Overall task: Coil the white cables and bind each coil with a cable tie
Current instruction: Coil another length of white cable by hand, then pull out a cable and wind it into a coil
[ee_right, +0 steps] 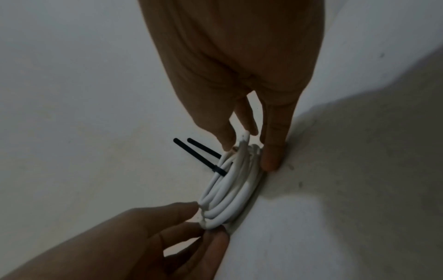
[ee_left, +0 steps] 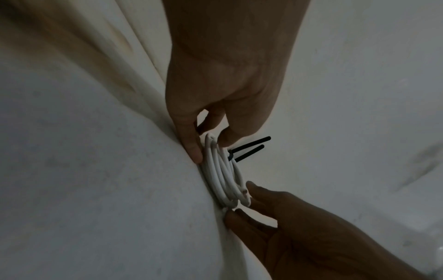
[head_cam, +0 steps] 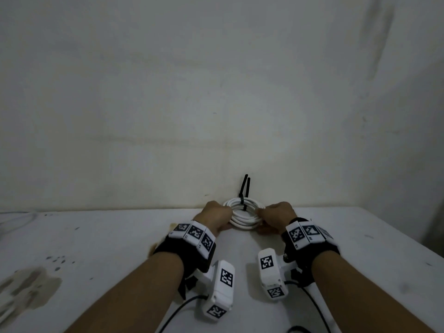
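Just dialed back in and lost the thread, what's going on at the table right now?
A person holds a coil of white cable at the far edge of the white table, by the wall. The left hand pinches the coil's left side and the right hand its right side. Two black cable ties already wrap the coil's far side, their tails sticking up untrimmed.

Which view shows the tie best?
Right wrist: the tie wraps the coil, both tails clear. Left wrist shows the tails, its wrap mostly hidden. Head shows it whole but small, between both hands.
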`<state>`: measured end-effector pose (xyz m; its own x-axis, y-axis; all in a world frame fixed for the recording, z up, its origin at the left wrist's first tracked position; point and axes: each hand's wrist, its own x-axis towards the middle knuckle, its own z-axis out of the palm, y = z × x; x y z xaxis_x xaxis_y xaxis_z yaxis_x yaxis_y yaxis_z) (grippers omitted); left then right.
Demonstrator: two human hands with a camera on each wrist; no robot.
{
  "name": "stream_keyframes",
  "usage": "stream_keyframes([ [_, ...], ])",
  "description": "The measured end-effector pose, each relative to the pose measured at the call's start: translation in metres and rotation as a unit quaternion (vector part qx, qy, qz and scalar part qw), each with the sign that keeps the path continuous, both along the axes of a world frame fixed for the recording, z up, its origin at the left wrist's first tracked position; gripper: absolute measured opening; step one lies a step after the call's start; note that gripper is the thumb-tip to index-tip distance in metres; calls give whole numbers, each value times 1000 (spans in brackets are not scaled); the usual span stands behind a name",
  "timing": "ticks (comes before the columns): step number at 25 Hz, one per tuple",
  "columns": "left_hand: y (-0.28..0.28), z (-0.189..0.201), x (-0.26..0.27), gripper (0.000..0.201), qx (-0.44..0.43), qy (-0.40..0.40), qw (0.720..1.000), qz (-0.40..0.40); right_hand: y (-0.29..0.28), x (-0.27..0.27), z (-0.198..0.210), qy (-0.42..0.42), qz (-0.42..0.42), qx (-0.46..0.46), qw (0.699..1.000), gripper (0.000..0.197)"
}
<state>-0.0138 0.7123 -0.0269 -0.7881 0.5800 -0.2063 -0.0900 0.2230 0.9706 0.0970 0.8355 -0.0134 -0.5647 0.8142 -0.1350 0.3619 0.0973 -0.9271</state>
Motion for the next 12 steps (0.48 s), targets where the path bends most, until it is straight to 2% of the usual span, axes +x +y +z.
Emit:
stream_keyframes([
  [2,-9,3,0,23,2,-3,1000,18,-8,8,9,-11,-10,17,1000,25],
  [5,-35,12,0,33,-55,36,998,12,-23,24,27,-54,-1,59,997,33],
  [8,-74,28,5,22,-126,115,985,-30,-54,40,48,-126,63,141,980,31],
  [10,-107,39,11,15,-183,215,957,-63,-86,44,60,-177,121,230,949,30],
  [12,-147,49,20,16,-243,315,914,-84,-128,44,69,-214,185,315,906,26],
])
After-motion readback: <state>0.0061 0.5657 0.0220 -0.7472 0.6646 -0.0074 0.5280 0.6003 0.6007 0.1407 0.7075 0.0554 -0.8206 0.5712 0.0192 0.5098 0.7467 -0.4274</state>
